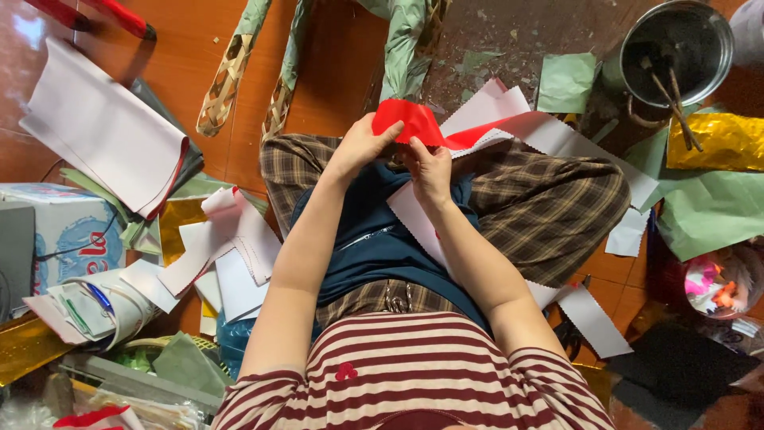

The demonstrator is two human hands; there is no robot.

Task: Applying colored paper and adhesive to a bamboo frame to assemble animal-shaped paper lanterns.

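Note:
I sit cross-legged on the floor in plaid trousers. Both hands hold a strip of red paper (414,121) with a white back over my lap. My left hand (362,146) pinches the left end of the red fold. My right hand (430,169) grips it from below, just right of the left hand. The strip runs on to the right and shows its white side (549,131). Another white strip with a zigzag edge (422,227) lies across my lap under my right forearm.
A metal pot (676,49) with sticks stands at the top right, beside gold foil (720,142) and green paper sheets (708,211). A stack of white sheets (103,127), a cardboard box (68,227) and loose paper scraps (227,243) lie on the left. Woven bamboo pieces (227,80) stand ahead.

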